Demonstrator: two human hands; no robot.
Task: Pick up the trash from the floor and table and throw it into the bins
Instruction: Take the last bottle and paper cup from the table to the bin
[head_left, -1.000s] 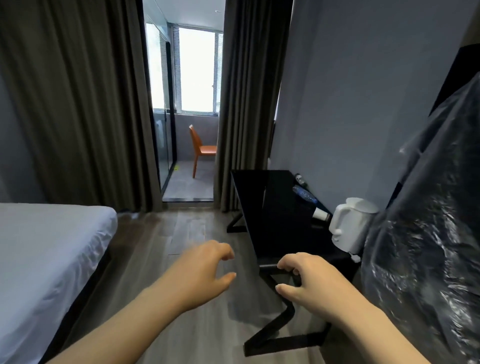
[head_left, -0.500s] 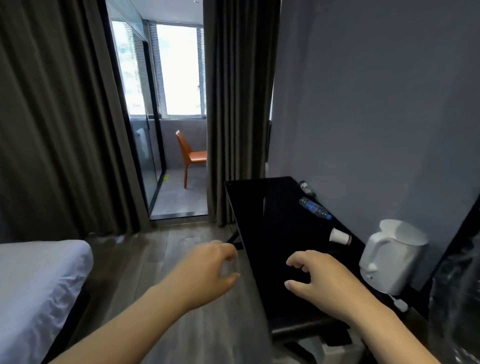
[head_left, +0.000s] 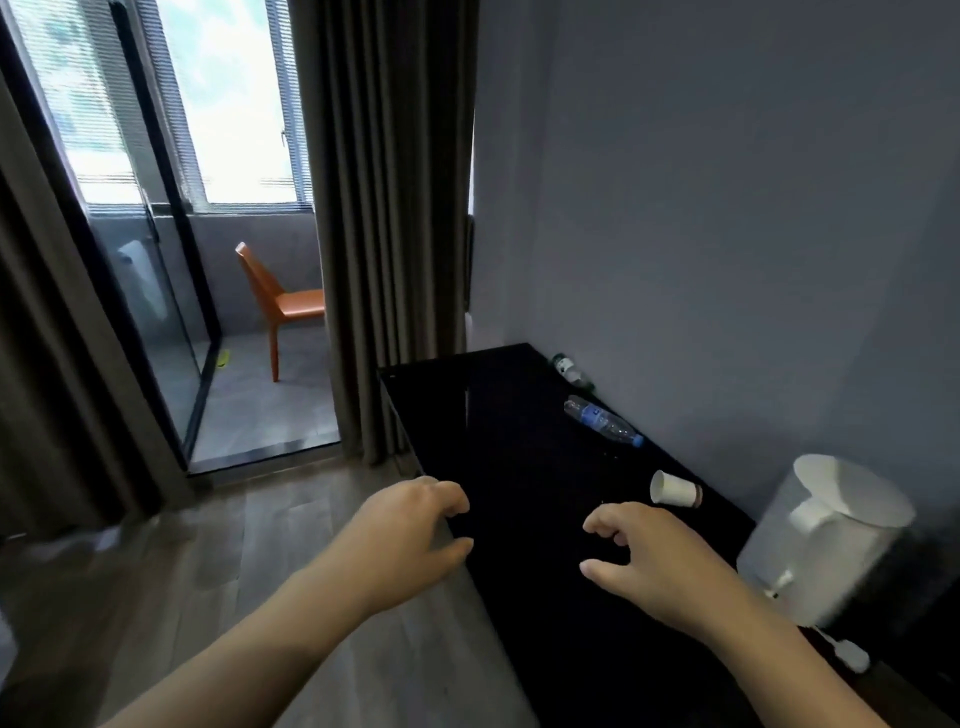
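On the black table (head_left: 519, 467) just beyond your empty, loosely curled right hand (head_left: 660, 561) lies a tipped paper cup (head_left: 674, 488), probably light and crushable, so pinch its wall gently; your left hand (head_left: 410, 535) is empty too.

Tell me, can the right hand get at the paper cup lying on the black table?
Probably yes. The right hand hovers open just short of the paper cup, which lies on its side, with only bare black table between them.
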